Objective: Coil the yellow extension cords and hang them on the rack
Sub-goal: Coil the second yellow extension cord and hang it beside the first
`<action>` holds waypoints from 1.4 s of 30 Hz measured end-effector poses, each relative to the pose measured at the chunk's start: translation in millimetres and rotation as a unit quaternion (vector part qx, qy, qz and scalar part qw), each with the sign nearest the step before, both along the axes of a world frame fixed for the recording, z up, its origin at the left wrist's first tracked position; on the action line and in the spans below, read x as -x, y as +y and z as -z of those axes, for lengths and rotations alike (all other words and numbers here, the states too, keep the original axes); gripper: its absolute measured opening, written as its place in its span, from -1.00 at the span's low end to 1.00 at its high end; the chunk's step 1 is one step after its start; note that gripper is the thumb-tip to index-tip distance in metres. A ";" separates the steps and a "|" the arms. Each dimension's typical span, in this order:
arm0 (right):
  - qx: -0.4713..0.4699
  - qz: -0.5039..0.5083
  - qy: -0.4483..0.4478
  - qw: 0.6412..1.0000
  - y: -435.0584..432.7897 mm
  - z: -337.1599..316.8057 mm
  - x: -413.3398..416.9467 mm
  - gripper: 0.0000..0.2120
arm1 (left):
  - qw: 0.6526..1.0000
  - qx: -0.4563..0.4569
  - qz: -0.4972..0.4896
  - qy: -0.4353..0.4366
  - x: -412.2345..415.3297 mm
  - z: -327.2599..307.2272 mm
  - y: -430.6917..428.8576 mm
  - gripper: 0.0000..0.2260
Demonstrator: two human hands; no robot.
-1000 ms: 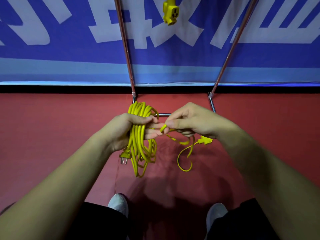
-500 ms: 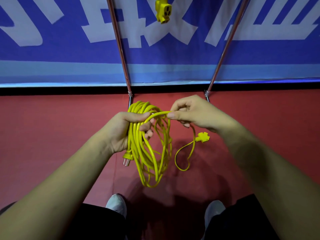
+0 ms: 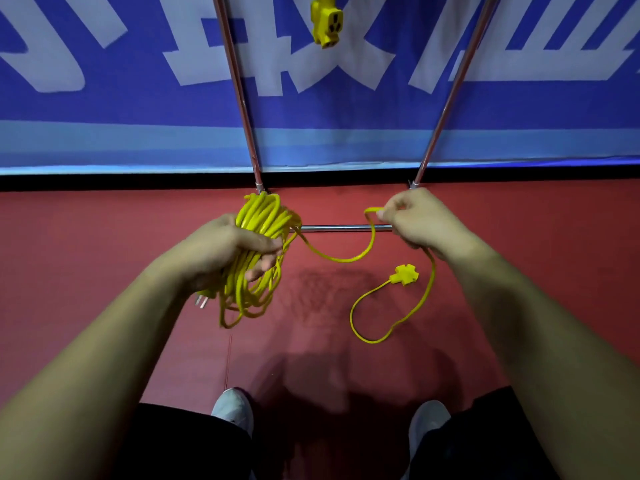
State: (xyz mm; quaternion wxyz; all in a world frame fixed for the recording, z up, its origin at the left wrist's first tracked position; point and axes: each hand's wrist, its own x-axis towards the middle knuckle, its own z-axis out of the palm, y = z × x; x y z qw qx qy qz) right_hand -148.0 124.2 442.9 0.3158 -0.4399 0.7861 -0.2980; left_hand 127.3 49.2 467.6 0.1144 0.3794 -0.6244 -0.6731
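Fingers of the left hand [image 3: 228, 251] curl tightly round a bundled yellow extension cord [image 3: 258, 220], whose loops hang below the fist with the pronged plug [image 3: 202, 301] dangling at the lower left. From the bundle a loose strand sags rightward to the right hand [image 3: 415, 220], which pinches it between thumb and forefinger. Below that hand the cord drops in an open loop and ends in a flat cross-shaped socket [image 3: 404, 274] over the red floor [image 3: 86, 254]. Behind both hands stands the chrome rack [image 3: 239, 91], its low crossbar showing between them. At the top edge a second yellow socket [image 3: 327, 24] hangs before a blue banner [image 3: 104, 109]. Two pale shoes [image 3: 232, 407] show at the bottom.
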 end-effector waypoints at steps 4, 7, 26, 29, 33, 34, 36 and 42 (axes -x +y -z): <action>0.130 0.005 0.019 0.991 -8.6 -4.1 -0.4 -0.84 | 0.971 0.104 0.157 -0.144 -10.0 -2.9 0.3 -0.76; 0.163 -0.053 0.029 0.985 -6.7 -9.4 -4.9 -0.86 | 0.922 0.194 0.265 -0.205 -8.8 -1.5 9.1 -0.78; 0.061 -0.312 0.040 0.947 13.0 -48.2 -46.9 -0.51 | 0.866 0.488 0.114 0.003 18.9 9.8 23.4 -0.89; 0.105 -0.274 0.066 0.954 15.0 -42.7 -56.0 -0.61 | 0.865 0.494 0.091 -0.011 19.0 6.5 23.8 -0.90; 0.136 -0.253 0.009 0.958 13.5 -40.5 -52.3 -0.75 | 0.897 0.437 0.060 0.023 21.3 2.2 27.5 -0.87; 0.136 -0.253 -0.010 0.958 13.9 -40.6 -51.5 -0.77 | 0.922 0.381 0.047 0.050 22.7 0.2 29.8 -0.76; 0.129 -0.259 -0.054 0.956 15.1 -38.0 -53.3 -0.77 | 0.959 0.270 0.021 0.086 24.1 -2.3 30.2 -0.56; 0.034 -0.271 -0.049 0.961 8.1 -20.4 -21.9 -0.83 | 0.990 0.052 -0.047 0.119 15.7 -1.4 22.3 -0.58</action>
